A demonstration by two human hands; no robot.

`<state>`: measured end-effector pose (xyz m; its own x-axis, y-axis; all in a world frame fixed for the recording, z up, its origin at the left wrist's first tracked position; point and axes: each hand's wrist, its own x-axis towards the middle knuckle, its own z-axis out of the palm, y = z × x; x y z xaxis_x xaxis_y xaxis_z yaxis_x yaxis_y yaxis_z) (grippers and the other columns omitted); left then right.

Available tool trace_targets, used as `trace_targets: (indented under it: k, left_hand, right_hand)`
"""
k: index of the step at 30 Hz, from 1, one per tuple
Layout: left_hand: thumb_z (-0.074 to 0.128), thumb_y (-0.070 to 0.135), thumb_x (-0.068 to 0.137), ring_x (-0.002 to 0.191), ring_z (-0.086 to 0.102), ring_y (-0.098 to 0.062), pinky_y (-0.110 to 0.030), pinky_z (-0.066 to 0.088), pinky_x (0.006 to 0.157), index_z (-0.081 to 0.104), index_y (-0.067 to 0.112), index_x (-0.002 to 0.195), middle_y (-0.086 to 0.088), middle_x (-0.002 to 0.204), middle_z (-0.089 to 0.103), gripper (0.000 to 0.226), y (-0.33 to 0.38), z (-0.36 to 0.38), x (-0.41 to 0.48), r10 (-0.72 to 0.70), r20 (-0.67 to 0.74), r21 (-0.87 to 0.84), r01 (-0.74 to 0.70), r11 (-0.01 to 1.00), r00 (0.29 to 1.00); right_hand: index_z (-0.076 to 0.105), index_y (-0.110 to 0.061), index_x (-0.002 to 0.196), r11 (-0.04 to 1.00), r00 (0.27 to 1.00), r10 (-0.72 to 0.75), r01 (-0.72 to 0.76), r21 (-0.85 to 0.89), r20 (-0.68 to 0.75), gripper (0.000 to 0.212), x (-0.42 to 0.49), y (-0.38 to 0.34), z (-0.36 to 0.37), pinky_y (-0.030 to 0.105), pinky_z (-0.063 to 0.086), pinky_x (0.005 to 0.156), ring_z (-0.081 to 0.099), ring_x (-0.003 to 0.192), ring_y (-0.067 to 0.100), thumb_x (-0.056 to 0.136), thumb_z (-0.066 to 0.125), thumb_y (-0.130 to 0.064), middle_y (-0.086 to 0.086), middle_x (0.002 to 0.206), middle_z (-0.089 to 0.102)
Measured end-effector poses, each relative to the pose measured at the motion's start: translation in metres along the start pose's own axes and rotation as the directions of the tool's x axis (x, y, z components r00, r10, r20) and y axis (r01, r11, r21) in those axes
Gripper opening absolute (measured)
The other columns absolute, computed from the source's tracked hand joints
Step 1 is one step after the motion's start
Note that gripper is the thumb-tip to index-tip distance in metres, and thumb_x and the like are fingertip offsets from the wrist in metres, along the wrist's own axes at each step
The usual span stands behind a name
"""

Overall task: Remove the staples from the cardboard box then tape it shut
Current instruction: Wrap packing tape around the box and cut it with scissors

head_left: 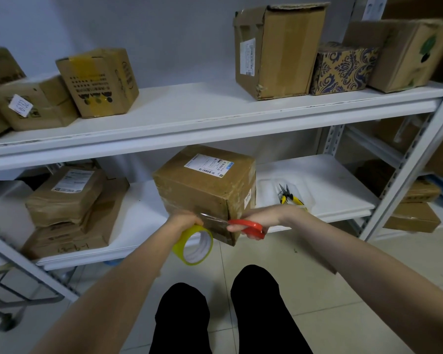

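A brown cardboard box (205,185) with a white shipping label stands on the lower shelf, its near corner overhanging the front edge. My left hand (183,219) grips a yellowish roll of clear tape (193,245) against the box's lower front. A strip of tape stretches from the roll to the right along the box face. My right hand (256,218) holds red-handled scissors (248,227), blades pointing left at that strip.
Yellow-handled pliers (289,198) lie on the lower shelf (325,185) right of the box. Flat parcels (67,200) are stacked at left. The upper shelf (189,116) carries several boxes. Metal uprights (407,169) stand at right. My legs are below.
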<state>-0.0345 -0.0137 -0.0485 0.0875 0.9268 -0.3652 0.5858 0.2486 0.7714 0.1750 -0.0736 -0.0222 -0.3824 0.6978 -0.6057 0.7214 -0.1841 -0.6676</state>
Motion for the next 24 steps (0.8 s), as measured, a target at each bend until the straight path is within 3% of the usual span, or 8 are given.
trace_targets:
  k: [2, 4, 7, 12, 15, 18, 20, 24]
  left_hand:
    - [0.076, 0.003, 0.067, 0.103, 0.061, -0.03, -0.044, 0.049, 0.098, 0.067, 0.007, 0.094, -0.015, 0.106, 0.066, 0.029, 0.002, -0.002, -0.003, 0.032, -0.027, -0.058, -0.034, 0.998, 0.999]
    - [0.077, 0.004, 0.068, 0.098, 0.06, -0.029, -0.039, 0.049, 0.096, 0.065, 0.01, 0.075, -0.015, 0.098, 0.067, 0.015, 0.004, -0.004, -0.004, 0.048, -0.075, -0.089, -0.055, 0.995, 0.996]
    - [0.072, 0.003, 0.077, 0.088, 0.056, -0.023, -0.03, 0.047, 0.084, 0.062, 0.015, 0.061, -0.004, 0.075, 0.061, 0.022, 0.006, -0.004, -0.005, 0.045, -0.104, -0.121, -0.057, 0.991, 0.994]
    - [0.071, 0.007, 0.078, 0.087, 0.056, -0.022, -0.033, 0.048, 0.088, 0.064, 0.017, 0.062, -0.004, 0.078, 0.061, 0.021, 0.004, -0.009, -0.004, 0.054, -0.093, -0.094, -0.063, 0.994, 0.994]
    - [0.072, 0.009, 0.077, 0.091, 0.058, -0.025, -0.036, 0.049, 0.093, 0.065, 0.019, 0.062, -0.005, 0.081, 0.063, 0.019, -0.004, -0.015, -0.003, 0.05, -0.107, -0.088, -0.059, 0.994, 0.993]
    - [0.072, 0.007, 0.077, 0.089, 0.057, -0.024, -0.037, 0.047, 0.092, 0.064, 0.018, 0.06, -0.004, 0.075, 0.062, 0.021, -0.009, -0.018, -0.001, 0.045, -0.112, -0.101, -0.056, 0.993, 0.993]
    - [0.072, 0.005, 0.077, 0.088, 0.056, -0.023, -0.037, 0.047, 0.092, 0.063, 0.017, 0.061, -0.004, 0.074, 0.061, 0.022, -0.011, -0.017, -0.001, 0.043, -0.117, -0.102, -0.055, 0.993, 0.992]
    - [0.073, 0.005, 0.076, 0.089, 0.057, -0.023, -0.037, 0.047, 0.094, 0.064, 0.018, 0.062, -0.008, 0.084, 0.063, 0.02, -0.012, -0.016, -0.001, 0.046, -0.114, -0.107, -0.058, 0.993, 0.992]
  right_hand:
    - [0.051, -0.016, 0.072, 0.994, 0.98, -0.107, 0.11, 0.01, -0.166, 0.046, -0.009, -0.013, -0.01, 0.023, 0.034, 0.055, 0.044, 0.057, 0.014, 0.078, 0.061, -0.06, 0.002, 0.062, 0.047]
    - [0.057, -0.015, 0.066, 0.987, 0.887, -0.16, 0.156, -0.045, -0.433, 0.044, -0.011, -0.026, -0.025, 0.022, 0.037, 0.054, 0.048, 0.054, 0.012, 0.078, 0.067, -0.057, -0.002, 0.056, 0.05]
    - [0.051, -0.017, 0.06, 0.951, 0.646, -0.171, -0.088, -0.295, -0.744, 0.045, -0.005, -0.048, -0.038, 0.025, 0.039, 0.057, 0.054, 0.064, 0.017, 0.077, 0.064, -0.057, -0.004, 0.059, 0.053]
    - [0.057, -0.012, 0.107, 0.893, 0.522, -0.18, -0.268, -0.36, -0.834, 0.043, 0.027, -0.062, -0.041, 0.035, 0.046, 0.077, 0.054, 0.107, 0.028, 0.088, 0.056, -0.051, 0.008, 0.11, 0.055]
    - [0.054, -0.009, 0.122, 0.834, 0.386, -0.394, -0.233, -0.501, -0.834, 0.036, 0.035, -0.065, -0.029, 0.039, 0.048, 0.083, 0.05, 0.115, 0.028, 0.093, 0.051, -0.031, 0.009, 0.122, 0.052]
    - [0.06, -0.01, 0.112, 0.669, 0.453, -0.598, -0.171, -0.723, -0.661, 0.028, 0.046, -0.064, -0.003, 0.037, 0.049, 0.072, 0.058, 0.103, 0.027, 0.092, 0.048, -0.026, 0.007, 0.112, 0.059]
    - [0.066, -0.01, 0.106, 0.531, 0.54, -0.618, -0.251, -0.809, -0.572, 0.029, 0.057, -0.056, 0.015, 0.034, 0.05, 0.072, 0.063, 0.093, 0.026, 0.081, 0.067, -0.025, 0.006, 0.102, 0.064]
    - [0.073, -0.005, 0.102, 0.432, 0.509, -0.669, -0.327, -0.84, -0.542, 0.052, 0.073, -0.04, 0.021, 0.033, 0.051, 0.088, 0.069, 0.088, 0.023, 0.051, 0.082, -0.011, 0.01, 0.101, 0.072]
